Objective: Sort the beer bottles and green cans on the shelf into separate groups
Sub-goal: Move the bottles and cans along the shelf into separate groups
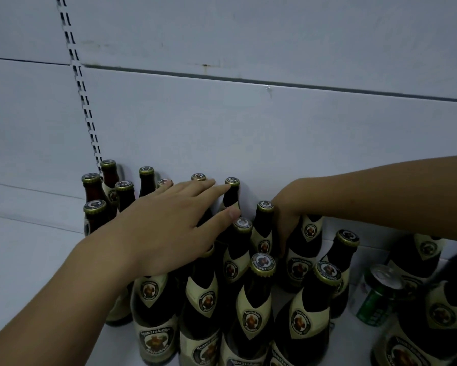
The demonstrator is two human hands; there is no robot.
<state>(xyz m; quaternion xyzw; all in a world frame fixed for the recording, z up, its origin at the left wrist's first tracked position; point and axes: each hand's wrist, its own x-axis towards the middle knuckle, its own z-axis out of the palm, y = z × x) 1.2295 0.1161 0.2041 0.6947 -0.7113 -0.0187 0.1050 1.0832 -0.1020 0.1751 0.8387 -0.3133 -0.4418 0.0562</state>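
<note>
Several dark beer bottles with cream labels and gold caps stand packed on the white shelf (31,260). My left hand (166,225) lies flat over the back rows, its straight fingers touching the cap of a back bottle (232,196). My right hand (285,217) reaches down from the right between two bottles. It grips the neck of a beer bottle (308,247), whose cap my wrist hides; the fingers are mostly hidden. One green can (376,297) with a silver top sits at the right among bottles.
The grey back panel (248,128) of the shelving rises directly behind the bottles. A slotted upright (83,101) runs down it at the left. More bottles (428,299) crowd the right edge beside the can.
</note>
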